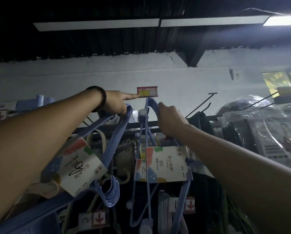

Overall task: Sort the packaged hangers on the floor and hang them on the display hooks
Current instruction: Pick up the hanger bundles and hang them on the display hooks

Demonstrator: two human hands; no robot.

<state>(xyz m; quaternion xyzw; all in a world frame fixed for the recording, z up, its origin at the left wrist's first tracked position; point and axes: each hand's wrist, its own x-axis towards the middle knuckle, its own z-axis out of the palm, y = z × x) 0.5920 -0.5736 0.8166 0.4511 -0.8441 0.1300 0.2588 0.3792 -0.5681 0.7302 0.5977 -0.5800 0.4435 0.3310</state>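
1. Blue packaged hangers (84,168) with a paper label hung left of centre. The left hand (115,103) held their hook ends, its lower fingers curled round them and its index finger straight against a red-and-yellow price tag (147,92) on the white wall.
2. A black bead bracelet (99,97) circled that wrist.
3. At centre, the right hand (171,119) gripped the top of a second blue pack (168,166), fingers curled round it.
4. A black display hook (201,105) jutted right of centre.

A dim white wall (56,78) meets a black slatted ceiling (90,43), with a bright light (285,21) upper right.
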